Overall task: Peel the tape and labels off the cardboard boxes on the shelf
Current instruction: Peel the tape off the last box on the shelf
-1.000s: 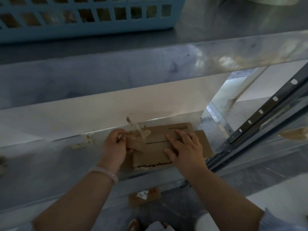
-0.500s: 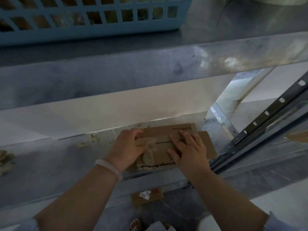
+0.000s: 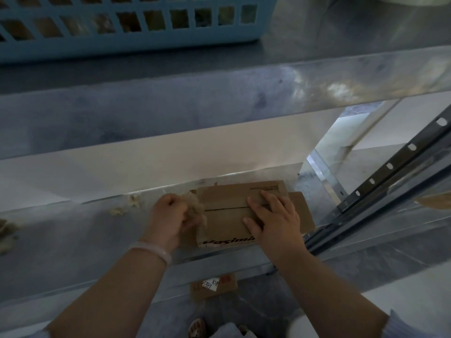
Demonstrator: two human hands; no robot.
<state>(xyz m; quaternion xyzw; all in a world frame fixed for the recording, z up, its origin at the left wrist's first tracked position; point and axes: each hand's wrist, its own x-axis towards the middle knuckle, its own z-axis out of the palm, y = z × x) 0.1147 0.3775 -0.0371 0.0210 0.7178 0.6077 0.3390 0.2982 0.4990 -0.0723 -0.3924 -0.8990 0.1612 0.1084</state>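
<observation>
Head view: a flattened cardboard box [image 3: 234, 213] lies on the metal shelf [image 3: 73, 235], close to its front lip and near the right-hand upright. The right hand [image 3: 275, 223] rests flat on the box's right half, fingers straight and spread, its grip wide and holding nothing. I judge it pins the cardboard so that pulling does not drag it along the shelf. The left hand [image 3: 168, 220] sits at the box's left end, its grip closed round a crumpled wad of tape [image 3: 195, 208] (whether any of it is attached to the cardboard, I cannot tell). The box's long axis runs left to right, along the shelf's front edge, and the flap seam follows it. Bold lettering lines the near edge. Torn scraps [image 3: 134, 202] lie left of the hands.
</observation>
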